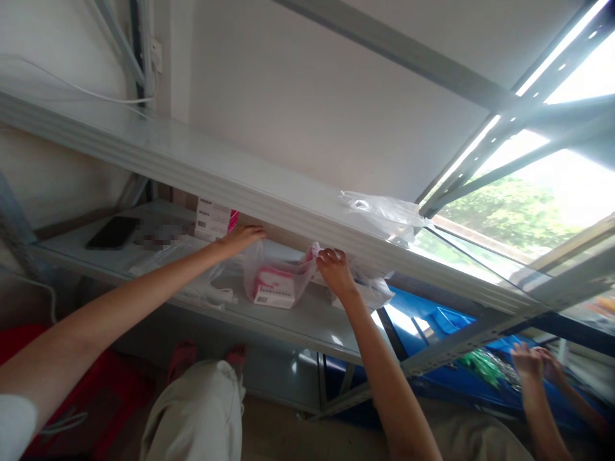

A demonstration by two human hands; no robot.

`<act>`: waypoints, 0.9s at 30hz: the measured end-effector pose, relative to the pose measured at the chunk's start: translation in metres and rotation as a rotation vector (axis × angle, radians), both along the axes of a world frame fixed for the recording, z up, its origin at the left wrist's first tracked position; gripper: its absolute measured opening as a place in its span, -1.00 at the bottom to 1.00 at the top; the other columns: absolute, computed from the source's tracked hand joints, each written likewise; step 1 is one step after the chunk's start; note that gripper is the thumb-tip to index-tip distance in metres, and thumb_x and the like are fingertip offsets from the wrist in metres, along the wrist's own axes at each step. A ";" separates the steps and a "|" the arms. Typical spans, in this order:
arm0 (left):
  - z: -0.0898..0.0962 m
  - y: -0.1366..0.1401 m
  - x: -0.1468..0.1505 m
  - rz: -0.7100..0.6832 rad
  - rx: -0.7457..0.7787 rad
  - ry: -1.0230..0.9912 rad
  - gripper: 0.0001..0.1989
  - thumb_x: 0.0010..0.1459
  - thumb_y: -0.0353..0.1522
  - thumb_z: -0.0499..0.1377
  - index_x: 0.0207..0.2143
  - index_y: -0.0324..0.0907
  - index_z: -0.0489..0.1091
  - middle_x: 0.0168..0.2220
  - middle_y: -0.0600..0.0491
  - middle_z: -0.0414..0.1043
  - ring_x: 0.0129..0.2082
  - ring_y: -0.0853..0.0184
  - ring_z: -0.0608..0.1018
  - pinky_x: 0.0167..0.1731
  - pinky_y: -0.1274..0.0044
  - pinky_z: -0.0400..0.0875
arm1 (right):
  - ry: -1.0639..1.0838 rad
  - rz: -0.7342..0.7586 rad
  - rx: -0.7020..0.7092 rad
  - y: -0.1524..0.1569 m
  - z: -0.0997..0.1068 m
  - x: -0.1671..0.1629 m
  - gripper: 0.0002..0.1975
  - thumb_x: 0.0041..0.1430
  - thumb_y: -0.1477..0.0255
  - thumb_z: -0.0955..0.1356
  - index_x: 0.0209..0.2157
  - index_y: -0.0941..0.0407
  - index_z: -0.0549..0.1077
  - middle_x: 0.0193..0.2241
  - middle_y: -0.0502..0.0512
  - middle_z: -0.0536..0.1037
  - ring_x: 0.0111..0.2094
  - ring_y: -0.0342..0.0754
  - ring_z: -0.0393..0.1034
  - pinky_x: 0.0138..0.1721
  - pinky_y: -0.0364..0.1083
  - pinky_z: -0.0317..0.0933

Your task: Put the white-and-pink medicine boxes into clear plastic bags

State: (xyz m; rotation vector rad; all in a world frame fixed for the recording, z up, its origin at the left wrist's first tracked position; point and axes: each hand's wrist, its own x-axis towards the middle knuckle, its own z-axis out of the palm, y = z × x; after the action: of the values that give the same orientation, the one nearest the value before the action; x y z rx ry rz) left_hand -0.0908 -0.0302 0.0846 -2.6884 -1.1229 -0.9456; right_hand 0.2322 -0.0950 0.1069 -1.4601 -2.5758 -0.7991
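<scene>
From my remote seat, through the head camera: a grey metal rack fills the view, tilted in frame. Its upper shelf [230, 153] runs down to the right; the lower shelf [307, 323] sits beneath it, and the work is there. Beyond the rack's right end I see blue bins [418, 314], with a co-worker's hands [528, 362] near some green packets [483, 368]. A red object [115, 390] stands on the floor, bottom left.

On the upper shelf, toward its right end, a loose plastic bag [384, 214] lies crumpled along the front edge.

On the lower shelf, around the middle of its front edge, I note a clear bag [302, 285], mouth up. Inside it rests a pink-and-white box [273, 288], its printed side facing the camera. Right of that, partly behind the wearer's arm, lies another wrapped bundle [372, 291]. A white carton [211, 221] with a pink stripe stands toward the back edge; a black phone [114, 232] lies flat near the left end.

Right hand [335, 269]: fingers curled in, pinching the clear bag's upper right rim. Left hand [245, 238]: reaches over the bag's upper left side, fingers stretched forward and close together; whether they grip the plastic, I cannot tell.
</scene>
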 end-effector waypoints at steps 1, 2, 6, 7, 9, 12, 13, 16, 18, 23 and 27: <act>0.001 0.001 0.003 0.003 -0.016 0.010 -0.75 0.14 -0.60 0.04 -0.23 -0.23 0.46 -0.18 0.02 0.46 -0.17 0.32 0.49 -0.14 0.56 0.33 | 0.029 -0.003 -0.015 0.003 -0.001 -0.004 -0.69 0.27 0.58 0.19 -0.08 0.15 0.49 -0.02 0.28 0.48 0.05 0.11 0.27 0.12 0.11 0.00; 0.002 0.000 0.006 0.006 -0.029 0.018 -0.76 0.15 -0.59 0.04 -0.25 -0.24 0.46 -0.21 0.03 0.47 -0.19 0.33 0.49 -0.16 0.57 0.32 | 0.076 -0.008 -0.041 0.007 -0.002 -0.009 -0.71 0.28 0.55 0.19 -0.10 0.15 0.50 -0.06 0.26 0.51 0.02 0.08 0.31 0.10 0.07 0.04; 0.003 0.000 0.019 -0.034 -0.070 -0.100 -0.76 0.12 -0.61 0.03 -0.33 -0.27 0.47 -0.33 0.05 0.46 -0.29 0.35 0.46 -0.23 0.60 0.28 | 0.444 -0.041 -0.235 0.020 -0.016 -0.031 -0.73 0.30 0.48 0.19 -0.19 0.11 0.52 -0.17 0.12 0.57 -0.13 -0.04 0.43 -0.05 -0.11 0.18; 0.002 0.001 0.022 -0.061 -0.088 -0.165 -0.76 0.11 -0.61 0.02 -0.35 -0.27 0.47 -0.36 0.06 0.45 -0.31 0.36 0.45 -0.24 0.60 0.28 | 0.573 -0.033 -0.301 0.023 -0.021 -0.035 -0.73 0.30 0.47 0.18 -0.21 0.09 0.51 -0.19 0.08 0.58 -0.15 -0.05 0.44 -0.09 -0.13 0.21; -0.004 0.006 0.026 -0.108 -0.124 -0.292 -0.75 0.09 -0.62 0.01 -0.39 -0.28 0.47 -0.42 0.07 0.44 -0.36 0.37 0.44 -0.27 0.59 0.27 | 0.845 0.023 -0.444 0.028 -0.033 -0.042 -0.73 0.27 0.42 0.18 -0.29 0.06 0.50 -0.24 0.03 0.58 -0.18 -0.07 0.44 -0.14 -0.14 0.26; -0.011 0.017 0.029 -0.124 -0.150 -0.394 -0.73 0.06 -0.61 -0.03 -0.43 -0.28 0.45 -0.47 0.06 0.43 -0.42 0.38 0.45 -0.33 0.59 0.29 | 1.315 0.139 -0.598 0.033 -0.050 -0.046 -0.73 0.22 0.31 0.18 -0.44 0.08 0.42 -0.36 0.05 0.56 -0.27 -0.05 0.45 -0.23 -0.12 0.30; -0.013 0.020 0.030 -0.122 -0.160 -0.421 -0.73 0.06 -0.61 -0.04 -0.44 -0.28 0.45 -0.48 0.06 0.44 -0.43 0.38 0.46 -0.34 0.60 0.29 | 1.477 0.175 -0.629 0.034 -0.055 -0.046 -0.73 0.21 0.29 0.18 -0.49 0.08 0.36 -0.43 0.05 0.54 -0.34 -0.06 0.44 -0.27 -0.11 0.31; -0.015 0.022 0.035 -0.129 -0.257 -0.541 -0.74 0.03 -0.58 -0.04 -0.49 -0.27 0.43 -0.49 0.05 0.46 -0.45 0.39 0.48 -0.37 0.60 0.31 | 1.818 0.196 -0.756 0.038 -0.066 -0.047 -0.69 0.18 0.26 0.20 -0.59 0.05 0.15 -0.71 -0.09 0.29 -0.64 -0.16 0.23 -0.44 -0.14 0.27; -0.015 0.017 0.042 -0.122 -0.358 -0.607 -0.77 0.02 -0.56 -0.02 -0.47 -0.27 0.43 -0.49 0.07 0.47 -0.48 0.41 0.48 -0.40 0.62 0.32 | 1.873 0.132 -0.846 0.042 -0.071 -0.051 -0.67 0.18 0.28 0.19 -0.61 0.04 0.08 -0.79 -0.20 0.06 -0.75 -0.23 -0.04 -0.57 -0.19 0.16; -0.019 -0.005 0.071 -0.052 -0.468 -0.504 -0.76 0.07 -0.50 0.02 -0.35 -0.24 0.50 -0.46 0.09 0.49 -0.45 0.38 0.49 -0.38 0.61 0.33 | 1.865 0.030 -0.838 0.062 -0.078 -0.076 -0.65 0.11 0.31 0.26 -0.63 0.04 0.01 -0.75 -0.22 -0.04 -0.75 -0.27 -0.20 -0.72 -0.24 -0.16; -0.026 -0.016 0.092 -0.067 -0.404 -0.362 -0.76 0.11 -0.52 0.04 -0.33 -0.24 0.52 -0.35 0.02 0.55 -0.31 0.31 0.53 -0.24 0.55 0.35 | 1.835 0.013 -0.773 0.073 -0.087 -0.092 -0.70 0.09 0.29 0.27 -0.61 0.05 0.10 -0.73 -0.19 0.06 -0.73 -0.24 -0.07 -0.70 -0.23 -0.06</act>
State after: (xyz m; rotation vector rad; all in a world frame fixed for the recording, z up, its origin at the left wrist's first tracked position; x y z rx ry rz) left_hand 0.0009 -0.0466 0.0581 -2.9563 -1.4338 -1.3967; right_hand 0.1407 -0.0220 0.0196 -1.1236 -1.2370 1.2010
